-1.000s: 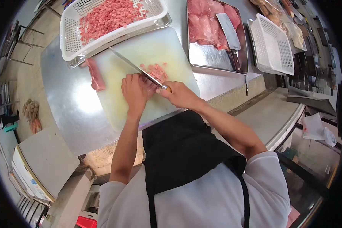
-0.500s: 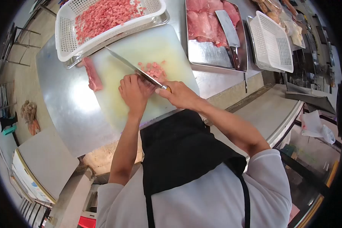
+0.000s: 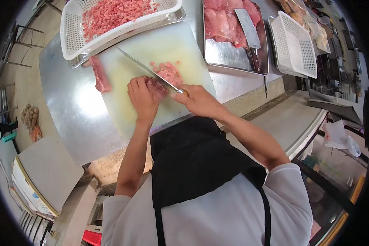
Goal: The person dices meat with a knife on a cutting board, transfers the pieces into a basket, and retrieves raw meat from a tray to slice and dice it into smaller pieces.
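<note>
My right hand (image 3: pixel 197 99) is wrapped round the handle of a long knife (image 3: pixel 145 69), whose blade points to the upper left across the cutting board (image 3: pixel 172 41). Under the fingers of my left hand (image 3: pixel 143 97) a piece of raw meat (image 3: pixel 156 88) is pressed against the board, right beside the blade. Small diced meat (image 3: pixel 169 73) lies in a loose heap on the far side of the knife. A long strip of meat (image 3: pixel 99 75) rests at the board's left edge.
A white perforated basket (image 3: pixel 69 39) of diced meat stands at the back left. To the right, a metal tray (image 3: pixel 221 55) holds large meat slabs and a cleaver (image 3: pixel 248 30). Beyond it sits another white basket (image 3: pixel 289 45). The steel table (image 3: pixel 65 110) extends left.
The knife handle and my right hand have shifted slightly to the right. More of the meat beside my left fingers now shows. The whole view has moved a little.
</note>
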`<state>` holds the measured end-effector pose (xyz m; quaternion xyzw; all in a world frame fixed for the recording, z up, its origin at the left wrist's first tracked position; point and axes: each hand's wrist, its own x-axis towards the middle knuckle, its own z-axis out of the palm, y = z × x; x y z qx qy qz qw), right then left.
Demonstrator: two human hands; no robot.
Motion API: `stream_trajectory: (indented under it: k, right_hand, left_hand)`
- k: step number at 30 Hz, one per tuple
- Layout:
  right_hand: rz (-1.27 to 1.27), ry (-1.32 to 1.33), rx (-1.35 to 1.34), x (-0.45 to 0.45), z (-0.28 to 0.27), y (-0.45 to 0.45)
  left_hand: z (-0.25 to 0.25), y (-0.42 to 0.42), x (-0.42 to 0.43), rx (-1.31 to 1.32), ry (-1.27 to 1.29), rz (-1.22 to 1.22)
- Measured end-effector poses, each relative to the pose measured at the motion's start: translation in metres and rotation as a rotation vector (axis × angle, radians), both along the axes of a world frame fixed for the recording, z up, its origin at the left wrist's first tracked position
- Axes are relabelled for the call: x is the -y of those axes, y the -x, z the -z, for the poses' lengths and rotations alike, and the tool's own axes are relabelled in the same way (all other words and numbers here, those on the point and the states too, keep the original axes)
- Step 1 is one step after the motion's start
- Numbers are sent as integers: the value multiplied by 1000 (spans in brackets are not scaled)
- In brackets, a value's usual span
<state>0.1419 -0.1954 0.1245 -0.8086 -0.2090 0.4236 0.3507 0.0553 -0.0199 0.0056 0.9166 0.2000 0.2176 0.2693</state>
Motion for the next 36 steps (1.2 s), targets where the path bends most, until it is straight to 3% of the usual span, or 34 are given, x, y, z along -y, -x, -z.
stream_trajectory:
  k: [3, 5, 7, 11, 14, 16, 20, 22, 28, 31, 34, 35, 36]
  right_hand:
    - [-22, 49, -57, 17, -26, 11]
    - [-1, 157, -248, 10, -22, 9]
    - [1, 75, -247, 2, 5, 10]
    - [-14, -12, 53, -16, 38, 11]
    - [20, 73, -146, -10, -14, -2]
    - [-9, 95, -139, 7, -32, 10]
    - [45, 228, -399, 6, -14, 20]
    - [46, 15, -121, -4, 20, 27]
    - [34, 14, 79, -1, 20, 10]
    - [13, 72, -17, 11, -20, 21]
    - [-16, 53, -14, 17, -25, 30]
    - [22, 157, -242, 9, -29, 25]
    - [11, 83, -186, -1, -19, 22]
  left_hand:
    - [2, 4, 3, -38, -48, -31]
    - [5, 0, 2, -52, -71, -30]
    - [6, 1, 1, -41, -74, -6]
    - [7, 4, 0, -63, -77, -12]
    - [4, 0, 0, -6, -68, 2]
    - [6, 2, 0, -27, -80, -6]
    - [6, 1, -1, -66, -69, -16]
    - [7, 1, 2, -66, -70, -33]
    - [-1, 14, -3, 5, 49, 1]
    - [4, 15, -4, -33, -19, -23]
    - [8, 12, 0, -49, -36, -31]
    - [9, 11, -2, -49, -31, -31]
    - [10, 10, -6, -38, -27, -25]
